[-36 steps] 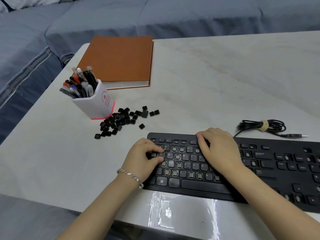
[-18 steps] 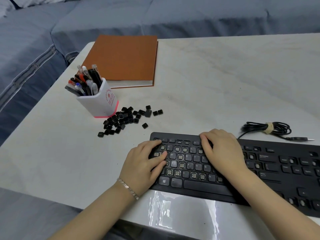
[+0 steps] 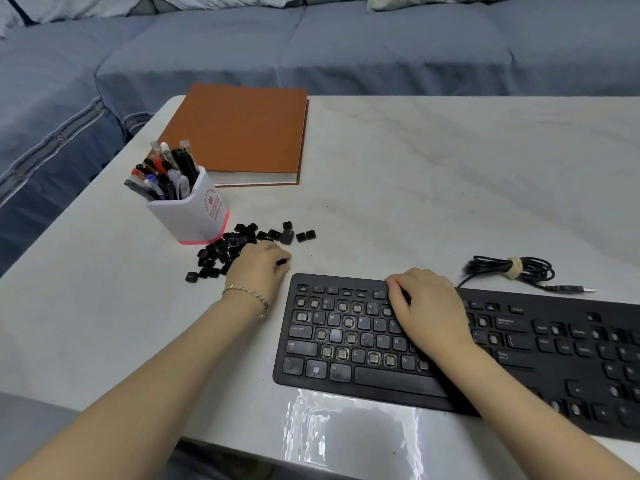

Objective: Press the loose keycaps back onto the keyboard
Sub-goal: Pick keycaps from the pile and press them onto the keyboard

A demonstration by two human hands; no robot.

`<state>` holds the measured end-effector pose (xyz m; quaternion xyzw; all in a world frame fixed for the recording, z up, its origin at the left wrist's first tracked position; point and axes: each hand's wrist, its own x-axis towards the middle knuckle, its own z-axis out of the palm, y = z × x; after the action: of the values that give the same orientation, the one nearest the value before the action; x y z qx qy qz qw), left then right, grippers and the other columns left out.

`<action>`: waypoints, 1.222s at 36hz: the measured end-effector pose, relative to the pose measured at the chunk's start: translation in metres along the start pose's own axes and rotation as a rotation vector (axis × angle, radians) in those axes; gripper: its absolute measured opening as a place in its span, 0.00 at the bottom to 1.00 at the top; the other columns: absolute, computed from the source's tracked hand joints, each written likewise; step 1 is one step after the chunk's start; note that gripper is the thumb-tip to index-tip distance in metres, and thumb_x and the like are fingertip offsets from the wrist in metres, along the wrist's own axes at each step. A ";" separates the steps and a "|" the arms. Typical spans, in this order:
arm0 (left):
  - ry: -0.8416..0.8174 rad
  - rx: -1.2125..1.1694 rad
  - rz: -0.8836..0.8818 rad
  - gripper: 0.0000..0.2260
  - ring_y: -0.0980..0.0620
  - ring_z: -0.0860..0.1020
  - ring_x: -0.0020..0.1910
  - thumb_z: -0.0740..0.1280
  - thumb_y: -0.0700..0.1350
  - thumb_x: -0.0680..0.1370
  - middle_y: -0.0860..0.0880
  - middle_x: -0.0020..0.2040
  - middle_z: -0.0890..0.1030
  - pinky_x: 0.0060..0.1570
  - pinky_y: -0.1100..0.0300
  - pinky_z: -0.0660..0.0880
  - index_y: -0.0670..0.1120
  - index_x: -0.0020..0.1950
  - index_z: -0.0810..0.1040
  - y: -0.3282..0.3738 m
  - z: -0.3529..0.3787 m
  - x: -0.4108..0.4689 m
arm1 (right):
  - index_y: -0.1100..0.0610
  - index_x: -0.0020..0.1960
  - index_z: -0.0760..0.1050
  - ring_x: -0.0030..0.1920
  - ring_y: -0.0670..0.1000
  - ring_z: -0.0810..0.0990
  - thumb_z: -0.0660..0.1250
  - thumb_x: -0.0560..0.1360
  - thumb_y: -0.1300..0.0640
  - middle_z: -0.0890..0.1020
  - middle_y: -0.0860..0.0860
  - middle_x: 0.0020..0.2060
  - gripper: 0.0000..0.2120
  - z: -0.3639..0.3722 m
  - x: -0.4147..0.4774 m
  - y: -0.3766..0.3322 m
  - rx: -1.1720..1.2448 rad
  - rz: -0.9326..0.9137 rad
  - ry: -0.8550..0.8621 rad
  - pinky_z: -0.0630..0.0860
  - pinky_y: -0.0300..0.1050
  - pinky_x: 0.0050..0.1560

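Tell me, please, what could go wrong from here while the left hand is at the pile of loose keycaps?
1. The left hand lies over the keycap pile, apparently pinching one keycap; a sweep could scatter others toward the table edge.
2. The keyboard shows many look-alike bare sockets, so a cap may go in the wrong one.
3. The right hand hides some sockets.

Two bare hands at a white table [image 3: 415, 185] with a black keyboard [image 3: 381, 382].
Left hand [image 3: 258, 268] at the near edge of the pile of loose keycaps [image 3: 221, 254] beside the white pen cup [image 3: 197, 216], pinching one black keycap [image 3: 282, 261]. Right hand [image 3: 427, 310] lying on the keyboard's top rows, fingers bent. Many bare key spots on its left half. Brown book [image 3: 239, 133] behind the cup; coiled cable [image 3: 509, 268] far right.
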<state>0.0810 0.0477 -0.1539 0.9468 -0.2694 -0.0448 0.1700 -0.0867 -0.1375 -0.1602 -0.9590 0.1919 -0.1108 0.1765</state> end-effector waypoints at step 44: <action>-0.136 -1.075 -0.374 0.11 0.61 0.80 0.31 0.66 0.31 0.73 0.49 0.38 0.80 0.29 0.72 0.71 0.47 0.46 0.82 0.067 -0.045 -0.087 | 0.59 0.52 0.80 0.50 0.54 0.75 0.64 0.75 0.62 0.79 0.53 0.45 0.09 -0.010 -0.006 -0.003 0.236 -0.026 0.068 0.66 0.41 0.53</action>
<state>-0.0177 0.0535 -0.0894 0.7540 -0.0473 -0.2657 0.5989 -0.0937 -0.1350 -0.1509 -0.9297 0.1710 -0.1673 0.2801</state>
